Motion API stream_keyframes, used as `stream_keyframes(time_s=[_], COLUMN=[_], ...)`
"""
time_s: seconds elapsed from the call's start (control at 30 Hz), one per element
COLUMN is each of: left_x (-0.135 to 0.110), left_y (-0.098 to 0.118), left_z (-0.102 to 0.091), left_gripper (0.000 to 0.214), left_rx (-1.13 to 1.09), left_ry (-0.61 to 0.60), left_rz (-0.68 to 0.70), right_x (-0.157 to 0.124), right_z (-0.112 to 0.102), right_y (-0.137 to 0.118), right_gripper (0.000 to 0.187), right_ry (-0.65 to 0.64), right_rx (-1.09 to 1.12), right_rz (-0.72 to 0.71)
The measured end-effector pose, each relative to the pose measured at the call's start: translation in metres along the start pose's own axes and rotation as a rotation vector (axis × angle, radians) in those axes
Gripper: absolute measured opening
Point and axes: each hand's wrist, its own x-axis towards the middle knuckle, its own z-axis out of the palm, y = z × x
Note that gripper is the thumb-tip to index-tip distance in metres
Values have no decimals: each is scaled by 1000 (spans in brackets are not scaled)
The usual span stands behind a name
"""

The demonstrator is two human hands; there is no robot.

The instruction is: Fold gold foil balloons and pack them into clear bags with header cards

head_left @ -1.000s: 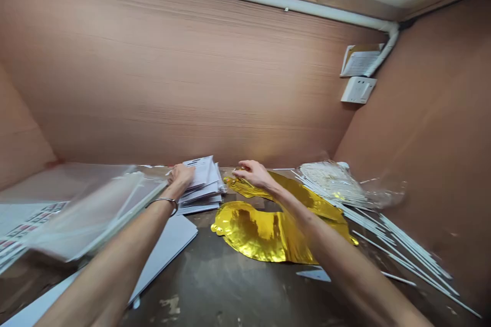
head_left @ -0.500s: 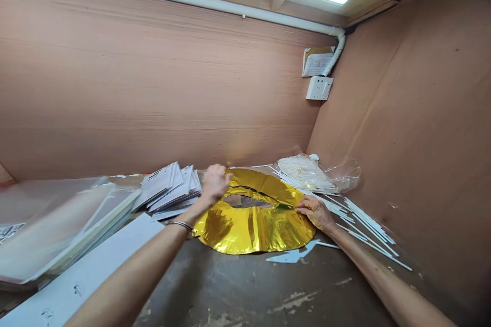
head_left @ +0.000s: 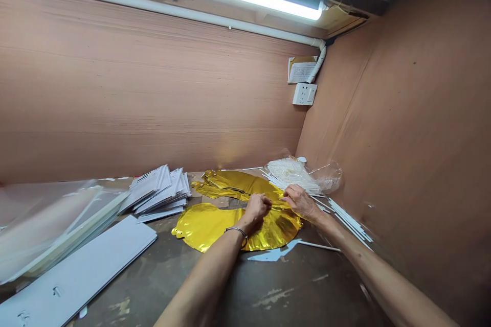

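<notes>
A shiny gold foil balloon, flat and curved in a C shape with its opening to the left, lies creased on the table. My left hand, a metal bangle on its wrist, is closed with its fingers pinching the foil near the inner bend. Just to the right, my right hand has thumb and fingers pressed together on the foil's upper right part. A small gap separates the two hands. Their fingertips partly hide what they grip. Under the balloon's front edge sits a pale blue cut piece.
White card packs lean in a fanned stack behind left. Clear plastic sleeves and a long white card stack lie at left. White sticks and a bag of sticks sit by the right wall.
My left hand has left the balloon's upper left end and come right and lower to its middle. The upper left tabs now show. My right hand stays at the right side, and the view has shifted.
</notes>
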Motion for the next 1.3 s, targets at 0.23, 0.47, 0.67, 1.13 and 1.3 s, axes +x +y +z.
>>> stream_keyframes(time_s=[0.23, 0.47, 0.67, 1.13, 1.3], left_x=[-2, 4, 3, 5, 20], left_y=[-5, -7, -2, 5, 18], left_z=[3, 4, 10, -2, -47], left_gripper=[15, 14, 14, 23, 28], left_rx=[-59, -85, -60, -144, -206], left_ry=[44, -14, -6, 39, 233], left_rz=[0, 42, 24, 13, 38], right_x=[-20, -17, -15, 16, 61], right_z=[32, 35, 36, 0, -60], right_y=[6, 0, 3, -7, -31], right_gripper=[11, 13, 11, 19, 15], right_ry=[-56, -29, -23, -34, -63], right_rx=[88, 71, 151, 37, -236], right_rz=[112, 137, 119, -50, -150])
